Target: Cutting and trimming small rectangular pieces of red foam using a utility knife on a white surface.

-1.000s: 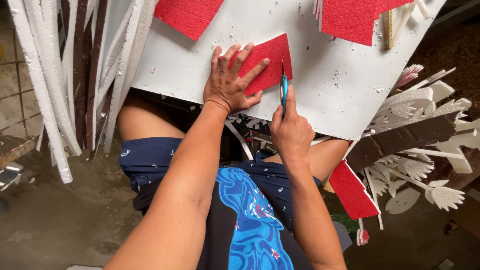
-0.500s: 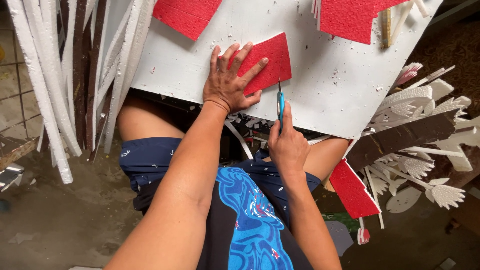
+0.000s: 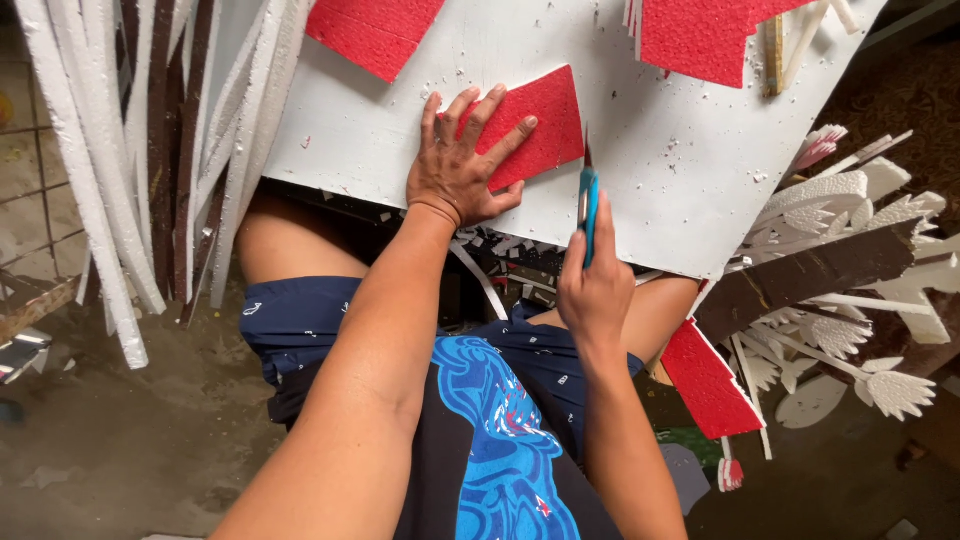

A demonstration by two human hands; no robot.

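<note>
2 hands worked 1 small red foam piece (image 3: 535,125), which lay flat on the white foam board (image 3: 660,190) resting across our knees. Our left hand (image 3: 462,165) was spread wide, fingers fanned and palm pressing the piece down along its left part. Our right hand (image 3: 597,290) was closed around a blue craft knife (image 3: 588,205), blade tip just beside the piece's right edge, near its lower corner. We judged the step to be trimming that edge; the next stroke would call for steady downward pressure from the spread hand and a blade line kept well clear of its fingers. 2 larger red sheets (image 3: 375,30) lay at the board's far edge, cut off by the frame. White foam strips (image 3: 90,200) hung at the left. We could not tell whether the blade tip touched the board.
</note>
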